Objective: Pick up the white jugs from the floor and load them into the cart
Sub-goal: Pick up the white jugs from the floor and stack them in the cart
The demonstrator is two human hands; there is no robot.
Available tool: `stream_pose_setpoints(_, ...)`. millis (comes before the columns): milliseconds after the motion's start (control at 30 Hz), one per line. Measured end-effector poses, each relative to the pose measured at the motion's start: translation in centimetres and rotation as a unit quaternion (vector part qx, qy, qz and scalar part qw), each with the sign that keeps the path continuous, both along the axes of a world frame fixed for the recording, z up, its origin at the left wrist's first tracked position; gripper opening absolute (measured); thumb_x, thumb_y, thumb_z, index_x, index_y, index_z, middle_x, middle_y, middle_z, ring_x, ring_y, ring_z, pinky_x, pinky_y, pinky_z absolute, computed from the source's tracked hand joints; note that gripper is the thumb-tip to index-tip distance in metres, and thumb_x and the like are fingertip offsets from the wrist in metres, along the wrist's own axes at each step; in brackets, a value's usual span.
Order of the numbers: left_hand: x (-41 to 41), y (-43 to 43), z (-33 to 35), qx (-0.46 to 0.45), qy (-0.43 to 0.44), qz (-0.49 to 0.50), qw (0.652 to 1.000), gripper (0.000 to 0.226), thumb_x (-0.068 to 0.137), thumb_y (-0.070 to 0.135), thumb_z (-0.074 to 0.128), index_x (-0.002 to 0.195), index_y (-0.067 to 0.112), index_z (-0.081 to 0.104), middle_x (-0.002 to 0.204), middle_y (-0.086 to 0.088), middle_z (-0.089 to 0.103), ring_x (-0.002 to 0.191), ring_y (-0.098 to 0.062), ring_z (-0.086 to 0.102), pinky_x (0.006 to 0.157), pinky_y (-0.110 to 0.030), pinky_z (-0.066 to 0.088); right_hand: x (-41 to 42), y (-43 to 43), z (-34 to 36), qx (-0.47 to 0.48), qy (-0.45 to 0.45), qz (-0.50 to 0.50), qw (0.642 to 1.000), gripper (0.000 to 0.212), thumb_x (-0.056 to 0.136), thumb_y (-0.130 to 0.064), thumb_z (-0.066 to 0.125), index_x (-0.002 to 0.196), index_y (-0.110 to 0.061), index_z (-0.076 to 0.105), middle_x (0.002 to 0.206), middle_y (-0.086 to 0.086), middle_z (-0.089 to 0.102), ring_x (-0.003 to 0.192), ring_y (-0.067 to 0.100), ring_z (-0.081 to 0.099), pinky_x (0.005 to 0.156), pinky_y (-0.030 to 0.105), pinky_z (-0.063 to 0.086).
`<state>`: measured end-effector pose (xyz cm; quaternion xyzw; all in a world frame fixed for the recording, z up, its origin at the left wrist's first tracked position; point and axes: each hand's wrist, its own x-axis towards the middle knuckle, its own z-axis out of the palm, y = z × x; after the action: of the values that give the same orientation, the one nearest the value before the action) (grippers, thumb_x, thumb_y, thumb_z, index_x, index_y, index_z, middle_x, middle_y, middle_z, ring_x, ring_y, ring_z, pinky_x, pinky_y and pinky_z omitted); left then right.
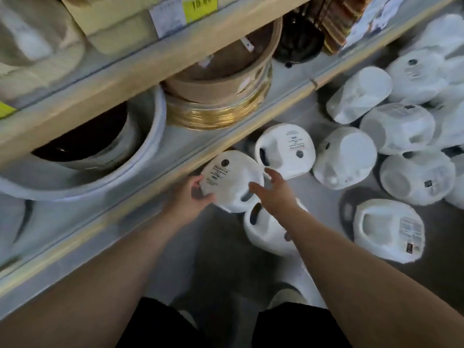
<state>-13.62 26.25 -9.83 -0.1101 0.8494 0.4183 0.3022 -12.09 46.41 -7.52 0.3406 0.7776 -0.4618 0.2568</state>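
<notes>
The white jug [231, 177] that is now in work lies tilted with its labelled base toward the camera, just in front of the lower shelf [175, 159]. I cannot tell if it is already off the floor [313, 197]. The left hand [193, 197] grips it at its left edge, with the fingers curled round the rim. The right hand [273, 192] is spread and loose by the handle side and holds nothing.

I judge that this is the pick-up step. Next, the right hand needs a firm hold on the handle side, then a lift away from the shelf edge. The cart is not in view.

By count there is one jug in hand and one second jug [263, 229] partly under the right arm. At least eight other jugs [345, 156] lie to the right, and those at the right edge blur together.
</notes>
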Motion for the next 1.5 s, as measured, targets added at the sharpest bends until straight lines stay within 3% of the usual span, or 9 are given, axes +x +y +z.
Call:
stream_pose_setpoints(200, -2.1, 0.6, -10.5, 0.057, -0.029, 0.029, 0.998, 0.087, 0.068, 0.034, 0.086, 0.141, 0.023, 0.040, 0.131, 0.004, 0.052, 0.119, -0.014, 0.049, 0.102, -0.039, 0.044, -3.2, -0.4, -10.7, 0.038, 0.055, 0.025, 0.997, 0.076, 0.084, -0.056, 0.062, 0.149, -0.030, 0.032, 0.141, 0.009, 0.049, 0.127, 0.031, 0.049, 0.107, 0.048, 0.040)
stream_pose_setpoints(300, -2.9, 0.3, -12.8, 0.086, -0.064, 0.043, 0.993, 0.119, 0.037, 0.059, 0.091, 0.139, 0.031, 0.038, 0.131, 0.010, 0.056, 0.119, -0.016, 0.055, 0.095, -0.046, 0.052, -4.0, -0.6, -12.8, 0.045, 0.062, 0.043, 0.996, 0.088, 0.080, -0.063, 0.063, 0.152, -0.033, 0.022, 0.147, 0.010, 0.038, 0.133, 0.033, 0.042, 0.108, 0.051, 0.040)
stream_pose_setpoints(500, -2.3, 0.7, -13.3, 0.170, -0.112, 0.098, 0.974, 0.109, 0.058, 0.006, 0.089, 0.147, 0.025, 0.029, 0.126, -0.003, 0.058, 0.113, -0.022, 0.059, 0.064, -0.031, 0.060, -3.6, -2.0, -14.1, 0.052, 0.051, 0.027, 0.997, 0.121, 0.055, -0.058, 0.083, 0.149, -0.042, 0.009, 0.148, 0.002, 0.023, 0.137, 0.035, 0.023, 0.093, 0.062, 0.048)
stream_pose_setpoints(700, -0.4, 1.0, -9.7, 0.163, -0.111, 0.099, 0.975, 0.130, 0.034, 0.036, 0.097, 0.145, 0.032, 0.029, 0.129, -0.002, 0.057, 0.116, -0.024, 0.058, 0.081, -0.048, 0.059, -2.4, -1.4, -10.2, 0.039, 0.055, 0.021, 0.997, 0.121, 0.042, -0.056, 0.084, 0.143, -0.040, 0.020, 0.139, 0.001, 0.036, 0.130, 0.035, 0.035, 0.086, 0.061, 0.052)
stream_pose_setpoints(867, 1.3, 1.4, -0.1, 0.160, -0.089, 0.085, 0.979, 0.126, 0.039, 0.036, 0.097, 0.144, 0.035, 0.026, 0.128, 0.005, 0.058, 0.117, -0.018, 0.058, 0.094, -0.048, 0.052, -1.5, -0.1, 0.2, 0.083, 0.033, 0.053, 0.995, 0.114, 0.053, -0.053, 0.088, 0.145, -0.031, 0.025, 0.142, 0.002, 0.035, 0.132, 0.032, 0.037, 0.107, 0.050, 0.039)
stream_pose_setpoints(1100, 3.1, 0.5, 20.8, 0.159, -0.064, 0.072, 0.983, 0.152, 0.019, 0.058, 0.095, 0.147, 0.045, 0.015, 0.135, 0.016, 0.053, 0.124, -0.013, 0.054, 0.103, -0.044, 0.046, 1.0, -0.4, 22.1, 0.072, 0.058, 0.041, 0.995, 0.114, 0.055, -0.049, 0.088, 0.147, -0.034, 0.022, 0.145, 0.005, 0.030, 0.135, 0.033, 0.035, 0.109, 0.051, 0.037)
stream_pose_setpoints(1233, 4.5, -0.8, 34.5, 0.155, 0.003, 0.070, 0.985, 0.118, 0.042, 0.032, 0.098, 0.138, 0.040, 0.029, 0.120, 0.023, 0.055, 0.111, -0.003, 0.056, 0.099, -0.032, 0.046, 2.3, -1.6, 33.9, 0.037, 0.105, 0.029, 0.993, 0.111, 0.058, -0.041, 0.089, 0.148, -0.036, 0.024, 0.144, 0.002, 0.031, 0.136, 0.032, 0.033, 0.098, 0.046, 0.048)
stream_pose_setpoints(1367, 6.6, -2.3, 44.2, 0.145, 0.055, 0.107, 0.982, 0.119, 0.055, 0.016, 0.094, 0.145, 0.041, 0.019, 0.122, 0.022, 0.050, 0.105, 0.000, 0.053, 0.088, -0.021, 0.047, 3.4, -3.2, 42.3, 0.004, 0.165, 0.051, 0.985, 0.107, 0.053, -0.043, 0.092, 0.142, -0.038, 0.032, 0.140, 0.002, 0.033, 0.133, 0.031, 0.035, 0.103, 0.052, 0.043)
stream_pose_setpoints(1500, 10.0, -4.1, 50.4, 0.182, 0.089, 0.161, 0.966, 0.125, 0.052, 0.013, 0.095, 0.150, 0.034, 0.021, 0.136, 0.011, 0.050, 0.118, -0.013, 0.056, 0.092, -0.032, 0.054, 4.5, -5.2, 48.3, -0.002, 0.210, 0.116, 0.971, 0.105, 0.053, -0.046, 0.091, 0.140, -0.034, 0.034, 0.137, 0.006, 0.035, 0.129, 0.033, 0.039, 0.107, 0.053, 0.038)
